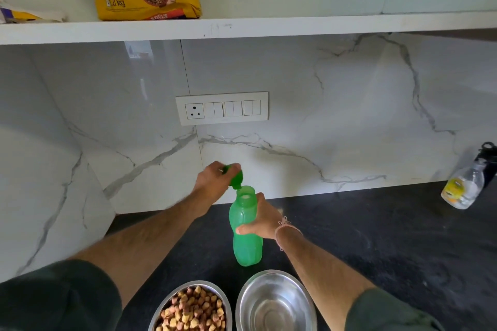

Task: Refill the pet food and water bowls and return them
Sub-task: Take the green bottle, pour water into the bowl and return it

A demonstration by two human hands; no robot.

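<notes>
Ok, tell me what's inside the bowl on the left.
The left bowl is heaped with brown and tan kibble. The kibble covers its bottom, and the frame cuts off its near edge.

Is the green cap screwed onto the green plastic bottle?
No, the left hand holds the green cap beside the open mouth of the green plastic bottle, which the right hand grips.

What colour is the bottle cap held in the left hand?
The cap is green, the same as the water bottle; the head view shows it.
</notes>
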